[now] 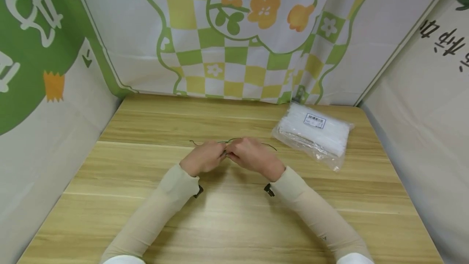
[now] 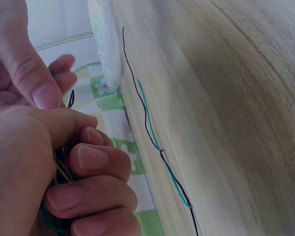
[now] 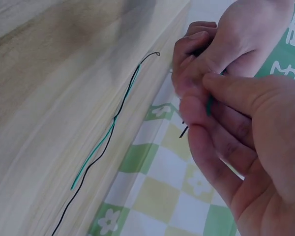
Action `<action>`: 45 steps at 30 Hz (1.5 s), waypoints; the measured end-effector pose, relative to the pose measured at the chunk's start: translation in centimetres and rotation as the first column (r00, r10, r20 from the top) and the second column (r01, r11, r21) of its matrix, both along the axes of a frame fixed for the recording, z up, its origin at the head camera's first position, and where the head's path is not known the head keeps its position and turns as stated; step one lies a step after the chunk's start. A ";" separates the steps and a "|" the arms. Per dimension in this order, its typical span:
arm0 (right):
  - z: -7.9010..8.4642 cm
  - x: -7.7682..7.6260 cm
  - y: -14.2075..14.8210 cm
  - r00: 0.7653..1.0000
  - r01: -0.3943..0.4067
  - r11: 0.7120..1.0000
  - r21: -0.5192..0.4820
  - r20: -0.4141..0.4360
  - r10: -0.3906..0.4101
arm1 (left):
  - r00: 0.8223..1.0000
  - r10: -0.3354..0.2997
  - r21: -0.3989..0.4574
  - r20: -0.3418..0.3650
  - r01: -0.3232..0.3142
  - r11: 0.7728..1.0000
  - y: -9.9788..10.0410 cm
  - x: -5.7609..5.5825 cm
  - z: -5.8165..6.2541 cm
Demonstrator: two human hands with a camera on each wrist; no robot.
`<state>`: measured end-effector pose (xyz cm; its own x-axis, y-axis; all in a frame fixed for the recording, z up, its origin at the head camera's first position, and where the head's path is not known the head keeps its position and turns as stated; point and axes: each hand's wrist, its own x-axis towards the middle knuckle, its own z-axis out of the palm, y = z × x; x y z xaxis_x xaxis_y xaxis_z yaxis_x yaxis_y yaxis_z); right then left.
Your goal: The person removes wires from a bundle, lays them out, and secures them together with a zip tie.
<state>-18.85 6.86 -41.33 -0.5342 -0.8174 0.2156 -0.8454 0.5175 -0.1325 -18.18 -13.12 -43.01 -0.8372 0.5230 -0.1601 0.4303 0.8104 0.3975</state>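
Observation:
My left hand (image 1: 206, 157) and right hand (image 1: 253, 156) meet over the far middle of the table. In the left wrist view, the left hand curls its fingers around a bundle of thin wires (image 2: 64, 169), black, green and yellow. The right hand's thumb and forefinger pinch a short piece of green wire (image 3: 209, 105) right at the left hand's fingertips. Part of the bundle is hidden inside the left fist. Beyond the hands, a black wire (image 3: 94, 167) and a shorter green wire (image 3: 88, 158) lie along the table, crossing each other.
A clear plastic bag (image 1: 311, 133) packed with white strips and bearing a label lies at the table's back right. The wooden table (image 1: 234, 223) is bordered by printed cloth (image 1: 234, 72) behind and on both sides. A dark wrist strap piece shows at each sleeve cuff (image 1: 179, 182).

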 end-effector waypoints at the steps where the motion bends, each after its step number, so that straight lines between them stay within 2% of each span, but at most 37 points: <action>1: -0.1 0.0 0.0 1.000 0.001 1.000 -0.003 0.005 -0.001 | 1.000 -0.003 0.001 0.001 0.003 1.000 -0.1 0.0 -0.1; 5: -0.2 -0.1 0.3 1.000 0.016 1.000 -0.022 0.006 -0.016 | 0.998 -0.039 -0.018 -0.042 0.039 0.999 -0.6 0.1 -0.2; 8: -0.3 -0.2 0.6 0.999 0.042 0.999 -0.017 -0.028 -0.042 | 0.998 -0.051 -0.030 -0.048 0.050 0.998 -1.1 0.2 -0.3; 15: -0.1 -0.9 2.2 0.997 0.070 0.996 -0.056 -0.016 -0.071 | 0.999 -0.027 -0.014 0.031 0.028 1.000 -3.1 0.5 -0.7; 20: -0.1 -1.5 4.0 0.991 0.127 0.989 -0.078 -0.021 -0.129 | 0.998 0.003 -0.015 0.067 -0.002 1.000 -4.8 0.7 -0.9; 26: -0.4 -2.0 5.0 0.992 0.129 0.990 -0.062 0.006 -0.129 | 0.995 -0.003 0.002 0.103 0.003 1.000 -5.5 0.9 -0.6; 30: -0.8 -2.2 5.3 0.990 0.136 0.988 -0.069 -0.010 -0.137 | 0.996 -0.032 0.012 0.082 0.031 0.999 -5.5 1.0 -0.7; 40: -1.2 -3.2 6.0 0.990 0.141 0.984 -0.113 -0.013 -0.143 | 0.986 -0.160 0.095 0.038 0.156 0.983 -5.8 1.4 -0.5; 45: -1.3 -3.4 6.1 0.991 0.133 0.983 -0.124 -0.006 -0.135 | 0.976 -0.200 0.160 0.090 0.184 0.970 -6.0 1.6 -0.4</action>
<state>-22.21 13.00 -42.66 -0.6333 -0.7053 0.3186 -0.7717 0.6067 -0.1908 -16.61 -19.10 -43.36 -0.7013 0.6971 -0.1489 0.5218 0.6443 0.5591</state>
